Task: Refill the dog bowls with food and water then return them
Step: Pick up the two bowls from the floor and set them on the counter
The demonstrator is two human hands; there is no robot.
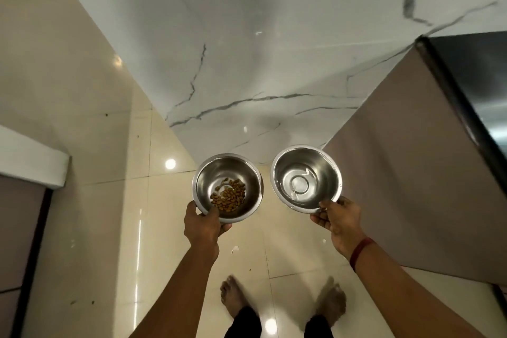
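Observation:
I hold two steel dog bowls side by side above the floor. The food bowl (236,173) carries a small heap of brown kibble (229,196) in its bottom; my left hand (201,225) grips its near rim, thumb inside. The water bowl (326,167) holds clear water, and my right hand (338,221) pinches its near rim. A red thread band circles my right wrist. Both bowls sit roughly level and a little apart from each other.
A white marble wall (247,49) with grey veins stands ahead. A grey appliance side (411,173) with a dark top rises close on the right. Glossy cream floor tiles (109,228) lie below, with my bare feet (236,296) on them. A white ledge (30,162) juts in at left.

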